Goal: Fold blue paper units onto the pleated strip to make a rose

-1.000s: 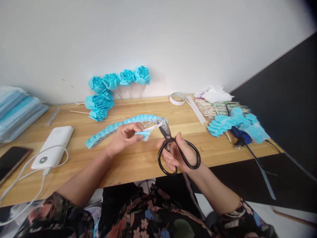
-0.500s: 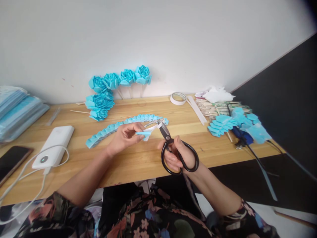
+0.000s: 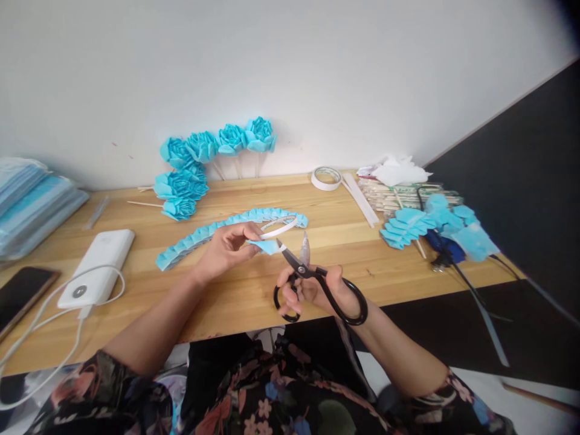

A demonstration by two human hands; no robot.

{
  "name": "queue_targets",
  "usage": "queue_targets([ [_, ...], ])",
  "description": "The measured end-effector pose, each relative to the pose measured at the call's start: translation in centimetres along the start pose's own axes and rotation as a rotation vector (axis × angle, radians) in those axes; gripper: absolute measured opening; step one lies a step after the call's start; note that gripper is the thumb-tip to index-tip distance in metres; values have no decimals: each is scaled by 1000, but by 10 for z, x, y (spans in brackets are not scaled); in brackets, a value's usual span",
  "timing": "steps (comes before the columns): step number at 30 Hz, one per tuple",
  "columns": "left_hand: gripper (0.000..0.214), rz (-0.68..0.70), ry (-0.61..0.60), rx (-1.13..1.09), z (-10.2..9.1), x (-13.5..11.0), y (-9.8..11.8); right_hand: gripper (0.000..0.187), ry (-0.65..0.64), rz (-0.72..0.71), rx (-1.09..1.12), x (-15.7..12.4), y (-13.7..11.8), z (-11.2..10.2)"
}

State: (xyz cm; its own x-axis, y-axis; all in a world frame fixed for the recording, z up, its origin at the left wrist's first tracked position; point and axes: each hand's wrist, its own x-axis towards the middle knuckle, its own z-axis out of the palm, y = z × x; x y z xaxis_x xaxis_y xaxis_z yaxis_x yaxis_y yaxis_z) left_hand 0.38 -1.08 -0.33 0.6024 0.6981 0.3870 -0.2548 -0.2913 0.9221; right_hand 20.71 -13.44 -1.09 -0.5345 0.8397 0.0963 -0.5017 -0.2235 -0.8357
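My left hand (image 3: 229,246) is closed, pinching a small folded light-blue piece (image 3: 267,246) that looks like mask fabric. A thin ring of white tape (image 3: 283,228) is at the same fingers, apparently held along with the piece. My right hand (image 3: 317,290) grips black-handled scissors (image 3: 301,270) by their loops, with the blades spread apart. One blade tip is close to the blue piece, and a small white bit shows by that tip. Behind my left hand, a curved row of folded blue pieces (image 3: 199,237) lies on the wooden table (image 3: 226,308).
Blue flowers on sticks (image 3: 232,140) lean against the wall. A wider tape roll (image 3: 326,178), white strips (image 3: 361,199), bundled sticks (image 3: 385,196) and blue petals (image 3: 408,226) are at right. A power bank (image 3: 97,266), a phone (image 3: 22,296) and packs of masks (image 3: 40,205) are at left.
The scissor blades have opened wide, and the right fingers have spread with the loops. White tape that stretched from the blue piece to the blades no longer spans between them.
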Motion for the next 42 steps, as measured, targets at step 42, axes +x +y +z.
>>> queue_targets([
  [42,8,217,-184,451,11,0,20,24,710,-531,-1519,10,-38,-4],
])
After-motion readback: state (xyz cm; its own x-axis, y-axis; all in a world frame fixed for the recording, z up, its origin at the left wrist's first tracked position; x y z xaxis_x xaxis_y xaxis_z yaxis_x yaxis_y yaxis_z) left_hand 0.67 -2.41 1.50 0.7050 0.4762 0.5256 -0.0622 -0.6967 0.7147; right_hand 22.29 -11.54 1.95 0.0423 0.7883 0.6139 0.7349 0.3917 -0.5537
